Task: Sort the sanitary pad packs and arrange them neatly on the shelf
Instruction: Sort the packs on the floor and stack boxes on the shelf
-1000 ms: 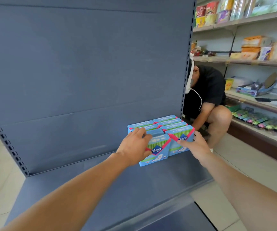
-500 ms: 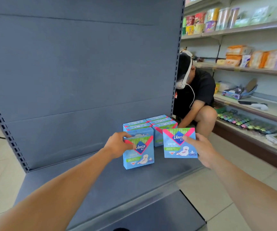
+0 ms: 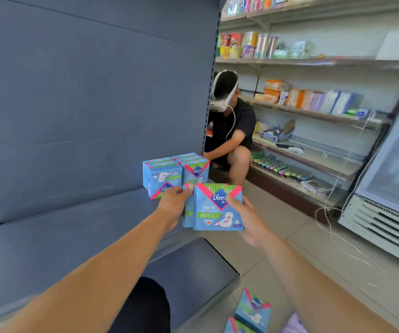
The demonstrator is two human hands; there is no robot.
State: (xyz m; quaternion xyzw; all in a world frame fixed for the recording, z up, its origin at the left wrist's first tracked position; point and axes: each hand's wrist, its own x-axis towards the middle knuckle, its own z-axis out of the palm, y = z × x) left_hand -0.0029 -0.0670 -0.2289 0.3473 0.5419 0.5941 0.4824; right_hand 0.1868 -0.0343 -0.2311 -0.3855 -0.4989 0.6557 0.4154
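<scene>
Blue pack (image 3: pixel 217 207), upright, pinched by the right hand (image 3: pixel 246 217); left hand (image 3: pixel 173 205) grips a second pack (image 3: pixel 188 213) behind it. Shelf stack (image 3: pixel 174 175) lies at eleven o'clock, nearer the left hand.

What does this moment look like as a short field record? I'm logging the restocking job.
left hand: pinches the rear pack
right hand: grips the front pack, upright, logo facing the camera
shelf: grey, holds a block of packs at its back right
floor: more packs near the bottom edge
background: a crouching person
</scene>
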